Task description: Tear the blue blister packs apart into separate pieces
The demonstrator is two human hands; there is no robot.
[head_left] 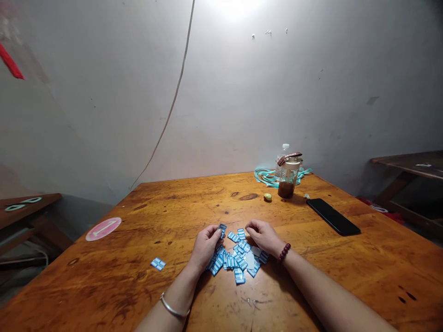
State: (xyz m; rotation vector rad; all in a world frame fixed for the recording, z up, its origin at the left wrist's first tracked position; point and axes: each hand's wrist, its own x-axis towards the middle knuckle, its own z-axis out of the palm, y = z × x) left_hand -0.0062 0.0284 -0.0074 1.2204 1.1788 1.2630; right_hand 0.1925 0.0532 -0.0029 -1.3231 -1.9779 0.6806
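A loose heap of small blue-and-white striped cards (239, 262) lies before me on the wooden table, several of them overlapping and a few with a plain pale face up. At the heap's left side, my left hand (205, 246) pinches a small striped card (222, 228) between thumb and fingers, tilted up. My right hand (265, 236) is at the heap's right edge with its fingers curled in; whether anything is between the fingertips is hidden. Apart from the heap, a single blue-and-white card (158, 263) rests flat to the left of my left forearm.
On the table's right stand a strapped cup with brown contents (287, 184) and a clear bottle (285, 148) behind it. A turquoise ribbon (265, 176), small yellow-green object (267, 197) and black phone (332, 216) lie nearby. A round pink sticker (104, 228) marks the left edge.
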